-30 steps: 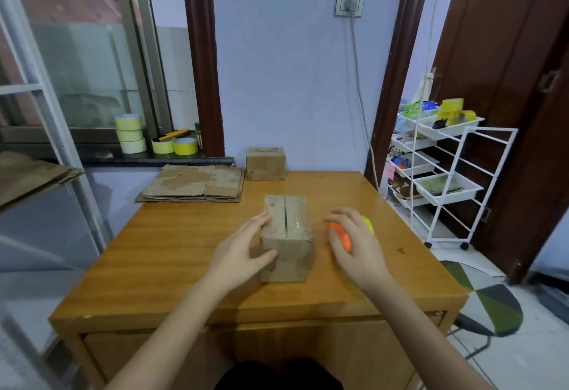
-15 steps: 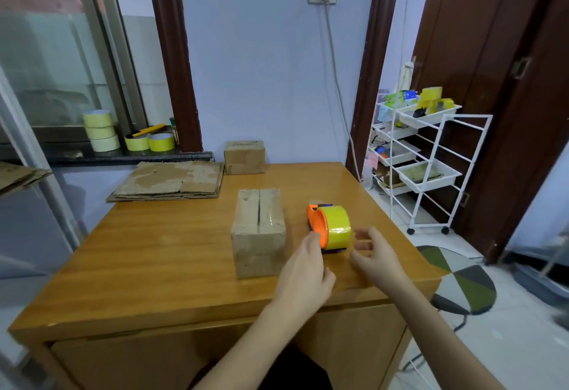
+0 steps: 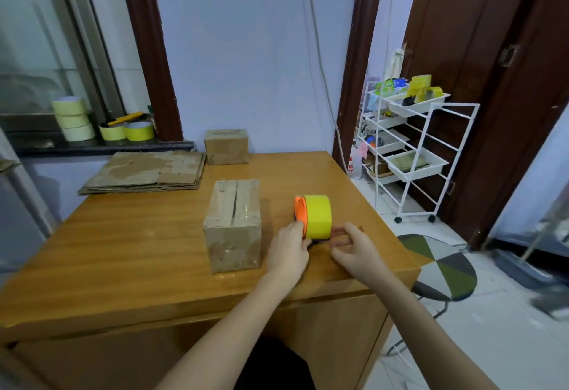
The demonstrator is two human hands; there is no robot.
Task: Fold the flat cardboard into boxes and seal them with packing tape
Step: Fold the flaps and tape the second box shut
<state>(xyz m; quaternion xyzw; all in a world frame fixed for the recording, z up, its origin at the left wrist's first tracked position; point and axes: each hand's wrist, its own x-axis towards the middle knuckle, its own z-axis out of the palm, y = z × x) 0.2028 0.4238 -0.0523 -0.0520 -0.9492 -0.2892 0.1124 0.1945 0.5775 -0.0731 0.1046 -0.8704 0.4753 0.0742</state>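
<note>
Worn, scuffed cardboard box [image 3: 234, 224], top seam showing; left hand [image 3: 288, 254] apparently gripping the yellow-and-orange tape dispenser [image 3: 313, 216], right hand [image 3: 354, 251] half-curled, touching it.

Glossy wooden table [image 3: 138, 254]; rough cardboard box [image 3: 233, 226]

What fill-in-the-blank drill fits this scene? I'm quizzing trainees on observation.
1. The tape roll beside the box is ____ in colour.
2. Both hands reach for the ____.
3. The flat cardboard lies on the table's far ____ corner.

Missing: yellow; tape roll; left
</note>
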